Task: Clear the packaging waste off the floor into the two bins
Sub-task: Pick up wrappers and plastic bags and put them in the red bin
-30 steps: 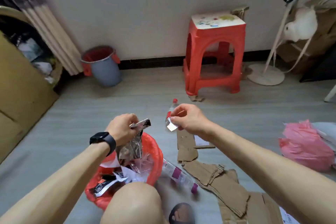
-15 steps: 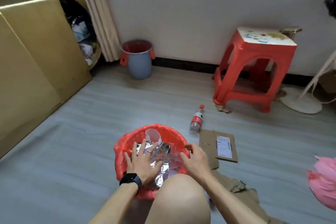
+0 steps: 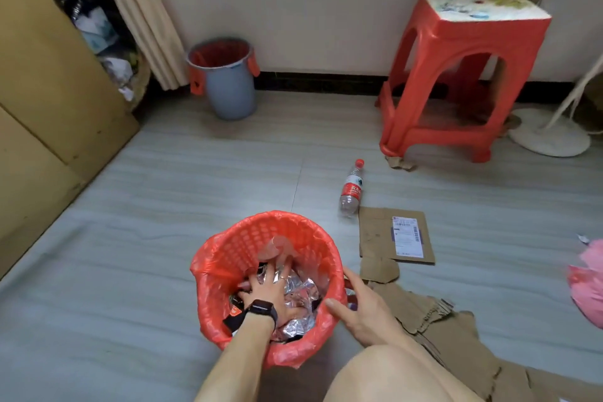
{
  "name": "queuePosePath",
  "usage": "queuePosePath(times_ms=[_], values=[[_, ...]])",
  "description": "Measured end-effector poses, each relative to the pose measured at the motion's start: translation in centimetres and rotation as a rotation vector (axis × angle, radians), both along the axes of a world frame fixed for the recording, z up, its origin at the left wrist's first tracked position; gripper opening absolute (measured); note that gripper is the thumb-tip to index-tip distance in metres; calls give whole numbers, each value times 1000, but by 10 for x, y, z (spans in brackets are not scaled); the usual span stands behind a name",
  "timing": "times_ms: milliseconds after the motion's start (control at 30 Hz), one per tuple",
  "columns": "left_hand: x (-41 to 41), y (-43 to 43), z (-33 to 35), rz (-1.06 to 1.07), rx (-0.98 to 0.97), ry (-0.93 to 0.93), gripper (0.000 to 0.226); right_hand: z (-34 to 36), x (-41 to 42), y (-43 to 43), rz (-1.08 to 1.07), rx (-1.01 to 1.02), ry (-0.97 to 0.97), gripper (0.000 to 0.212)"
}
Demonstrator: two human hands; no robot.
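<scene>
At lower centre of the frame, the red bin [image 3: 228, 254] held crumpled foil wrappers [image 3: 300, 295], pressed down by the left hand [image 3: 269, 287] with fingers spread flat. The right hand [image 3: 365, 316], fingers straight and apart, rested against the bin's right rim. To the right lay torn cardboard [image 3: 456, 336], a labelled cardboard sheet [image 3: 375, 232] and a bottle [image 3: 351, 192]; a grey bin [image 3: 231, 95] stood at the wall, upper centre-left.

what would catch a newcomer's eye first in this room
The red-lined basket bin at bottom centre grabs the eye first, with the left hand flat on crumpled foil wrappers inside and the right hand against its rim. Next comes the red stool at the back right, then the bottle lying on the floor beside flat cardboard.
</scene>
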State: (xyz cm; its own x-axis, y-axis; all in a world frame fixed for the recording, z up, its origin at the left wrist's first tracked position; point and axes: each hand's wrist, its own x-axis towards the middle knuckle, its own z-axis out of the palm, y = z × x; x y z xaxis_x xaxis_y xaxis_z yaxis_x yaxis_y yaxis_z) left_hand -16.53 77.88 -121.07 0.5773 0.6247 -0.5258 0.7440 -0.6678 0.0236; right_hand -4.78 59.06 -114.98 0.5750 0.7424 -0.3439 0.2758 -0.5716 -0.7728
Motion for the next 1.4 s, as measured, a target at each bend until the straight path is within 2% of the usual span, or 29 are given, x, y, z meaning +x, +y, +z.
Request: queuePosePath(times_ms=[233, 367, 500, 567, 733, 867, 1000, 1133, 1400], values=[[-1, 9, 13, -37, -20, 61, 115, 4, 7, 2, 44, -82, -49, 77], [-6, 7, 51, -51, -53, 50, 93, 21, 13, -2, 139, -183, -149, 77], [-3, 7, 100, -143, 70, 7, 60, 48, 26, -11, 177, -229, -277, 72], [8, 4, 137, -176, 113, -70, 46, 72, 38, -20, 200, -245, -355, 69], [66, -14, 224, -326, 149, -348, 33, 138, 82, -58, 226, -262, -590, 60], [144, -75, 276, -557, 180, -488, 29, 174, 131, -132, 87, -356, -671, 56], [218, -173, 288, -778, 82, -568, 29, 188, 155, -235, -152, -416, -636, 56], [261, -271, 274, -932, -14, -568, 31, 168, 156, -324, -362, -423, -520, 56], [297, -394, 170, -1088, -191, -312, 34, 74, 130, -446, -674, -458, -199, 59]])
